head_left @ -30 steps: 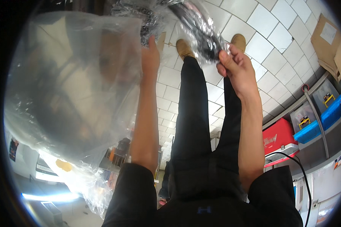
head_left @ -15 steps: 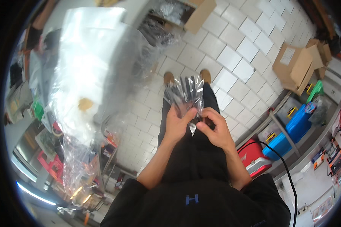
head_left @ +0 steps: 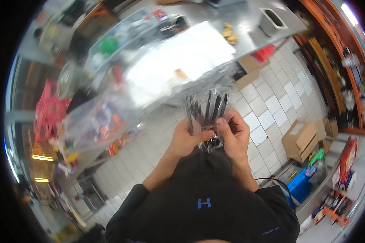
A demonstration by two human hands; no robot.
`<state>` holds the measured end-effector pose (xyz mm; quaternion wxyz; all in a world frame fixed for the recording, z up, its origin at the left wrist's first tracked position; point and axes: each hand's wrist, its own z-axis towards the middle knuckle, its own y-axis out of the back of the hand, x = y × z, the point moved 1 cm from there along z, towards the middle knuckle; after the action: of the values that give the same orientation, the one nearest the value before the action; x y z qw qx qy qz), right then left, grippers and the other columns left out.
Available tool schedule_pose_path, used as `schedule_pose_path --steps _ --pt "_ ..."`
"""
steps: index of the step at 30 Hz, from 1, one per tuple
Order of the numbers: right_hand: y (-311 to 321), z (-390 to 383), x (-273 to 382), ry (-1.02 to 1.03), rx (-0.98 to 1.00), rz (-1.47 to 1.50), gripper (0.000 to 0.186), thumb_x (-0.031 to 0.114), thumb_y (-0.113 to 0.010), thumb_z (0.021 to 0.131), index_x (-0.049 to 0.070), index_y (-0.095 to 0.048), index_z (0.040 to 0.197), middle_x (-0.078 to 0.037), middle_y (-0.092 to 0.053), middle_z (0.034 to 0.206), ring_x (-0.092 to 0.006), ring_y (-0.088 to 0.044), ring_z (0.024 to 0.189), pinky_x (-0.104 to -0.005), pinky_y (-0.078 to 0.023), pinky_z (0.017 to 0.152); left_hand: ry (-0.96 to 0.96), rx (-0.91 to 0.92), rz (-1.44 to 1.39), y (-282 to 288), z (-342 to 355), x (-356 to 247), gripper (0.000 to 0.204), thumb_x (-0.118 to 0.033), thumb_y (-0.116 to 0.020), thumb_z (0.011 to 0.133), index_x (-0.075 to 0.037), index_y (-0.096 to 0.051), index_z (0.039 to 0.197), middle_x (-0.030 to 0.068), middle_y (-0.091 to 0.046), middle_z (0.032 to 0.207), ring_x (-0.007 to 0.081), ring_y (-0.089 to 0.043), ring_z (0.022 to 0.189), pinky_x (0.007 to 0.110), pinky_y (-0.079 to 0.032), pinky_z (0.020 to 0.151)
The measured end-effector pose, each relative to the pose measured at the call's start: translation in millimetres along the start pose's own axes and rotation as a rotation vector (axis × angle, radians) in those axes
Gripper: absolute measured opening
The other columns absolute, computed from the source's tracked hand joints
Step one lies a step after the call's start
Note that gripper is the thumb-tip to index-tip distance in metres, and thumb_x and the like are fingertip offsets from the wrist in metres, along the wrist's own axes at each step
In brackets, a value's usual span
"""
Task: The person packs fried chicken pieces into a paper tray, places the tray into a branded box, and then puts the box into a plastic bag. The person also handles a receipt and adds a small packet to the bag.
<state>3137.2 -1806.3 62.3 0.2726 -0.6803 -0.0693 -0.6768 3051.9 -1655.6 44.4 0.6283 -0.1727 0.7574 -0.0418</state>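
Observation:
Between my two hands is a clear plastic bag holding several slim black sticks (head_left: 208, 106); their exact kind I cannot make out. The sticks fan out upward, away from me, and the bag's gathered lower end shows under my thumbs. My left hand (head_left: 187, 137) is closed on the left side of the bag, its thumb pressed across the front. My right hand (head_left: 234, 135) grips the right side, thumb on the plastic and fingers curled behind. Just beyond the sticks lies a stack of white plastic sheets or bags (head_left: 182, 60) on the metal table.
The steel table (head_left: 247, 34) carries a light-blue bin (head_left: 121, 36), yellow gloves (head_left: 230, 33) and a metal container (head_left: 271, 22). A filled clear bag (head_left: 97, 121) hangs near its left end. Cardboard boxes (head_left: 300, 139) and a blue case (head_left: 301, 184) stand at the right.
My view has swung toward the steel table, which now spreads across the top. Both hands still hold the bag of sticks, now higher in view; my right hand has closed round its side.

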Motion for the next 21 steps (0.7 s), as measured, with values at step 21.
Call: schedule_pose_path --steps 21 --pt "-332.7 -71.2 -26.6 0.275 0.594 0.088 0.032 0.000 -0.080 0.088 0.007 -0.051 0.096 -0.009 -0.061 0.107 -0.0121 -0.058 0.089 -0.0249 -0.049 0.081 -0.653 -0.518 -0.640 199.6 -220.0 -1.7 0.060 -0.009 -0.072 0.090 0.002 -0.047 0.144 0.0133 -0.062 0.131 0.0239 -0.059 0.124 0.039 -0.049 0.103"
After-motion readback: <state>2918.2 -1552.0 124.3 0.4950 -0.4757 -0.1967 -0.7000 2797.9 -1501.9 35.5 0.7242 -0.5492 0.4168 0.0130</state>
